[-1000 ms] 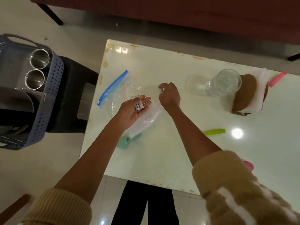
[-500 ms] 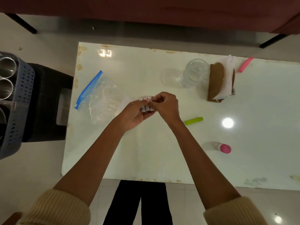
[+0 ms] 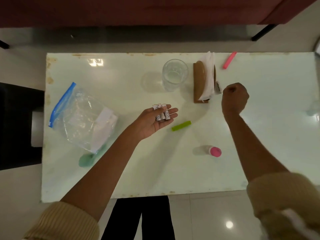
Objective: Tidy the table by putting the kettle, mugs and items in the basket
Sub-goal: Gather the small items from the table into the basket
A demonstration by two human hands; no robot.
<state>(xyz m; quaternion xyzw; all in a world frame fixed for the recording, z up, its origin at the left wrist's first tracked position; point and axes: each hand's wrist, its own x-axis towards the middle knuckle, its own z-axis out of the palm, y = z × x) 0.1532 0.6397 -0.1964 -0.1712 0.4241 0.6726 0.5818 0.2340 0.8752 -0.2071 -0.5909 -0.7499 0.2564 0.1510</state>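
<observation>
Right hand (image 3: 234,98) moved off from left hand (image 3: 155,121), out to far right by napkin holder (image 3: 201,82); fist closed over another battery (image 3: 218,86), grip itself hidden. Left hand stayed palm-up, open, cradling three batteries (image 3: 161,113) across fingers. Collected loose cells one by one, likely for zip bag (image 3: 81,116) at left. Basket out of frame now. Glass (image 3: 174,74), green marker (image 3: 181,125), pink marker (image 3: 229,60), pink-capped bottle (image 3: 210,151) left on tabletop (image 3: 121,75).

I see tan ribbed sleeves (image 3: 65,220) pushed up both forearms. The right one carries a white patch. Dark trousers (image 3: 140,219) below.
</observation>
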